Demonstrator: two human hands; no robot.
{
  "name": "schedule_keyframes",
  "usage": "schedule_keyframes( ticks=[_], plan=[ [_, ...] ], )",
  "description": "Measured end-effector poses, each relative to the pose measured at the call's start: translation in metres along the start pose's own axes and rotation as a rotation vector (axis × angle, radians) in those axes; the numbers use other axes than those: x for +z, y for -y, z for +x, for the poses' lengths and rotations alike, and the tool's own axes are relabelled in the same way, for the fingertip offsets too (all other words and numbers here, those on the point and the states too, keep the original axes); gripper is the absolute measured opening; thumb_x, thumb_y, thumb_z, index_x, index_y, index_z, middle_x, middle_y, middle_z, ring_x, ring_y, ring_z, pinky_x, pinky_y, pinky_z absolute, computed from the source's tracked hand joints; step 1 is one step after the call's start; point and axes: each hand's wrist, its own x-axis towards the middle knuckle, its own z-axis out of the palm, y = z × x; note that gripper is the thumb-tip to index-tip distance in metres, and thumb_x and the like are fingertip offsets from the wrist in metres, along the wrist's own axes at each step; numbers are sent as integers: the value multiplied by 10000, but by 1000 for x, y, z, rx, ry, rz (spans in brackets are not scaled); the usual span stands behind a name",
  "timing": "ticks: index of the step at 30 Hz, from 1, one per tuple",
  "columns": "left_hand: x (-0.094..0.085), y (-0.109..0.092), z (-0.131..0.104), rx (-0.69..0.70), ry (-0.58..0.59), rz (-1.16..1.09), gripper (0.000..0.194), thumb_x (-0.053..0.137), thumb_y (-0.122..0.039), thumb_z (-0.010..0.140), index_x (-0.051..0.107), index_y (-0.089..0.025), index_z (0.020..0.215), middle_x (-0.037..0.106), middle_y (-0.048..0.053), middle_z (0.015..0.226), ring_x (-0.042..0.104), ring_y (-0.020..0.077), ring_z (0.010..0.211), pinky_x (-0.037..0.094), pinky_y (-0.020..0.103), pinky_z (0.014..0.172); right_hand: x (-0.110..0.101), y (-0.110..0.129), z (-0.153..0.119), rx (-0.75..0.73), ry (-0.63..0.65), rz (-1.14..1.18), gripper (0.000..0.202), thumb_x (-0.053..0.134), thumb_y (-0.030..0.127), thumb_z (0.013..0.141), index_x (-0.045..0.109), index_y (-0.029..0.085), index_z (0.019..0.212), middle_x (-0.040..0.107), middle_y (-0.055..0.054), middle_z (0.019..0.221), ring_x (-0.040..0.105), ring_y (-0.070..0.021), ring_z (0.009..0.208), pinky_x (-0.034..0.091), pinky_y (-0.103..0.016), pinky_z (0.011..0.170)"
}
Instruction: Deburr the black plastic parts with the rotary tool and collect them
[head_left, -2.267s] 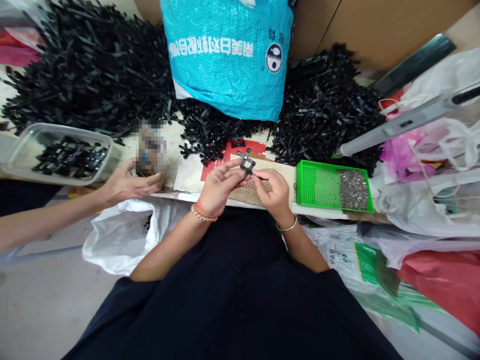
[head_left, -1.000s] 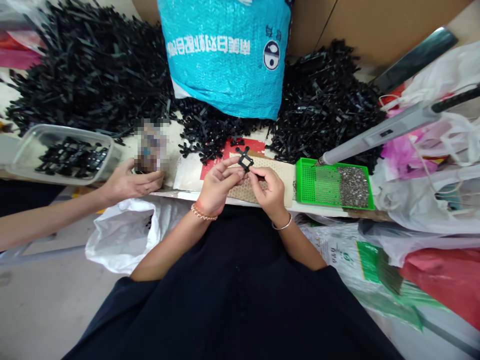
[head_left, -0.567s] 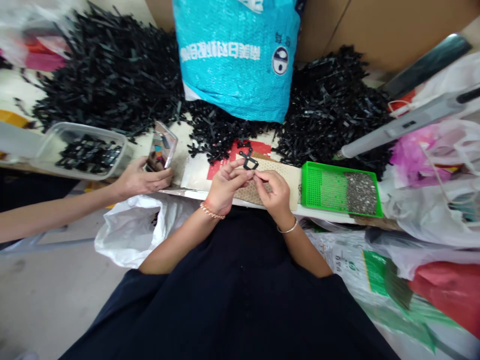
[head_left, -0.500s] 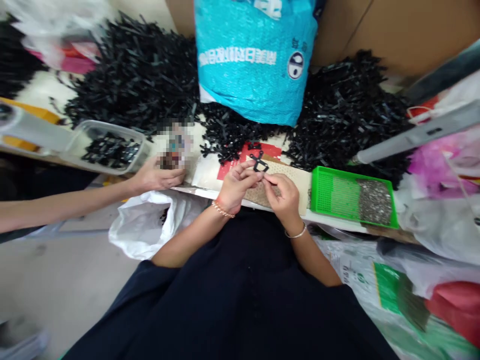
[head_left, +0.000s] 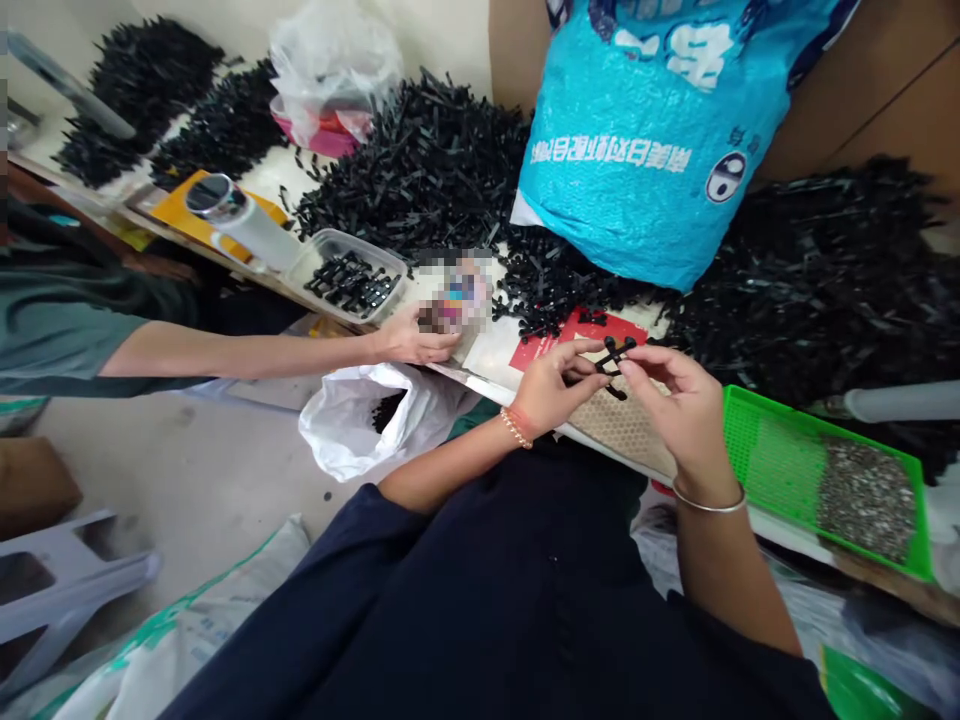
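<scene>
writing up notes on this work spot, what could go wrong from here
The black part is pinched in the fingers of the left hand and right hand, so a slip could drop it, perhaps over the table edge.

The green tray sits close to that edge, just beside the right hand; a knock might spill its small grey bits.

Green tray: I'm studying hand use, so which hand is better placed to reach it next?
Probably the right hand: it is nearer the green tray than the left hand. Both hold the black part, so the right would first need freeing.
</scene>
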Motion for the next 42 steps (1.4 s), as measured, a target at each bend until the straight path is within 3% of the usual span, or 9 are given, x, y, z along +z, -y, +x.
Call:
schedule_keyframes(
  ticks=[6, 15, 19, 22, 24, 27, 30, 34, 42],
  plan=[
    [-4, -6, -5, -15, 9, 5, 466, 842, -156, 887, 704, -154, 1332, 774, 18, 842, 731, 126, 719, 556, 243, 709, 9, 5, -2, 39, -1, 23, 169, 832, 363, 854, 775, 252, 969, 810, -36, 961, 779, -200, 851, 665, -369, 826],
    [-3, -5, -8, -44, -33, -117, 445, 874, -153, 844, 746, -144, 1270, 748, 11, 815, 702, 116, 712, 569, 255, 724, 17, 13, -8, 138, 22, 44, 190, 813, 413, 864, 765, 242, 932, 799, -46, 945, 746, -177, 779, 637, -300, 689],
    [-6, -6, -7, -152, 2, -286, 564, 974, -310, 765, 756, -133, 1254, 766, 30, 854, 706, 129, 734, 593, 269, 703, 19, 22, -10, 125, -27, 55, 199, 836, 402, 838, 769, 245, 940, 798, -40, 932, 754, -172, 783, 646, -298, 712],
    [-10, -12, -7, -212, 89, -322, 565, 1011, -503, 684, 796, -125, 1045, 771, 42, 835, 714, 140, 741, 611, 281, 703, 20, 29, -10, 128, -34, 43, 201, 838, 397, 833, 773, 238, 937, 798, -40, 919, 745, -164, 759, 644, -294, 698],
    [-12, -17, -8, -237, 149, -278, 544, 983, -596, 693, 782, -128, 884, 762, 40, 787, 693, 123, 696, 605, 272, 699, 20, 33, -9, 135, -24, 28, 212, 842, 399, 831, 777, 233, 946, 795, -38, 904, 733, -157, 738, 634, -285, 675],
    [-16, -23, -10, -236, 191, -173, 524, 914, -640, 778, 751, -143, 816, 753, 40, 759, 661, 113, 659, 575, 255, 673, 17, 36, -7, 135, 10, -1, 213, 846, 392, 827, 775, 231, 947, 792, -35, 896, 729, -155, 736, 633, -282, 679],
    [-19, -28, -13, -131, 183, -8, 434, 831, -567, 897, 720, -159, 800, 733, 31, 760, 621, 113, 656, 502, 237, 637, 15, 38, -4, 109, 45, 0, 197, 837, 375, 835, 767, 243, 962, 790, -32, 928, 750, -165, 799, 654, -294, 746],
    [-20, -36, -17, 21, 118, 256, 315, 729, -390, 984, 690, -174, 758, 591, -27, 652, 495, 109, 614, 376, 247, 601, 13, 40, 0, 91, 55, 25, 184, 832, 362, 837, 755, 249, 959, 787, -35, 971, 763, -180, 864, 668, -309, 790],
    [-12, -38, -22, 60, 34, 376, 304, 687, -364, 981, 686, -183, 738, 551, -32, 639, 479, 123, 625, 351, 270, 622, 10, 27, 8, 98, 137, 16, 187, 812, 392, 856, 765, 242, 955, 766, -27, 934, 734, -166, 803, 659, -299, 721]
  ],
)
